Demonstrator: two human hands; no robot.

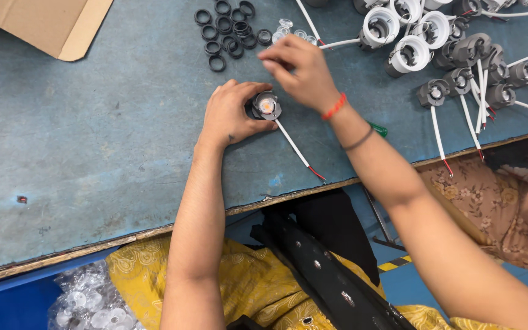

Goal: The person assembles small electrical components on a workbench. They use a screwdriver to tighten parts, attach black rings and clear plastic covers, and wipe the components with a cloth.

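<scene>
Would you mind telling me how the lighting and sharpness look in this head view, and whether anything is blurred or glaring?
Head view: light is even and soft, with only faint shadows under the left hand and right hand; the lamp part and black rings are sharp; the white housings look slightly overbright; no obvious motion blur; the table edge bows slightly, hinting at wide-angle distortion.

Left forearm extends straight forward; left hand [230,115] lies palm-down, fingers curled to the right, thumb and forefinger forming a closed grip. Right forearm enters diagonally from lower right; right hand [297,70] is raised, wrist bent, fingertips pinched together, pointing left.
</scene>
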